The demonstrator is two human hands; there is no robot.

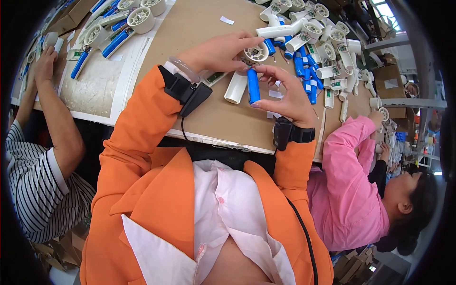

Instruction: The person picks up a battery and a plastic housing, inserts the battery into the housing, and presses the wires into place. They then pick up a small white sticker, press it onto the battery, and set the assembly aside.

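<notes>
My left hand (221, 51) curls around a white round plastic housing (256, 51) with spokes, its thumb reaching toward the wires below it. Between the thumb and fingers of my right hand (289, 92) is a blue cylindrical battery (253, 87), held upright just under the housing. Beside the battery lies a white half-round handle shell (235, 88). A white shell with a green circuit board (214, 78) rests partly behind my left wrist. Thin wires run near the top of the battery; their ends are hidden by my fingers.
A heap of white housings and handles (327, 50) with blue batteries (304, 66) covers the table's right side. More such units (116, 38) lie at the left. Small white paper slips (227, 20) dot the brown board (190, 23). Co-workers sit at both sides, a striped sleeve left, a pink sleeve (344, 137) right.
</notes>
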